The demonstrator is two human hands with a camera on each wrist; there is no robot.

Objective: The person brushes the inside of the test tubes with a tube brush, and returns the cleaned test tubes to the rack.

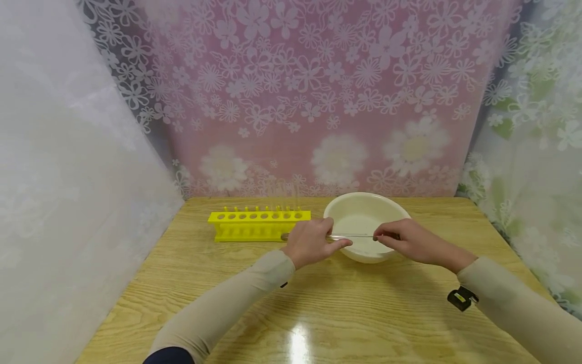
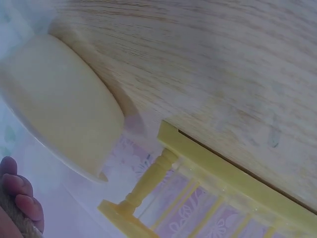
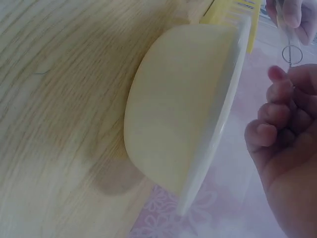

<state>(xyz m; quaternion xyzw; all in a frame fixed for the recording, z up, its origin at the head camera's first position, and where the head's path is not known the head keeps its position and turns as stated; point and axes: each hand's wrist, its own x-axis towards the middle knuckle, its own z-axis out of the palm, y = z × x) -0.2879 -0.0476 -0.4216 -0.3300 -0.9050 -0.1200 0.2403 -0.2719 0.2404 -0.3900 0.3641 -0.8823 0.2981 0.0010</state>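
Observation:
A clear glass test tube (image 1: 334,237) lies level in my left hand (image 1: 311,240), which grips it over the near left side of a cream basin (image 1: 361,254). Brown bristles of a test tube brush (image 2: 21,215) show at the left fingers in the left wrist view. The brush's thin wire runs from the tube's mouth toward my right hand (image 1: 404,240), whose thumb and fingertips pinch it above the basin. A wire ring (image 3: 292,54) stands out just past the right fingertips in the right wrist view.
Left of the basin, a yellow test tube rack (image 1: 259,217) stands on the wooden table (image 1: 291,298), with several clear tubes (image 1: 296,194) upright at its right end. Floral curtains (image 1: 318,101) hang behind the table and along both sides.

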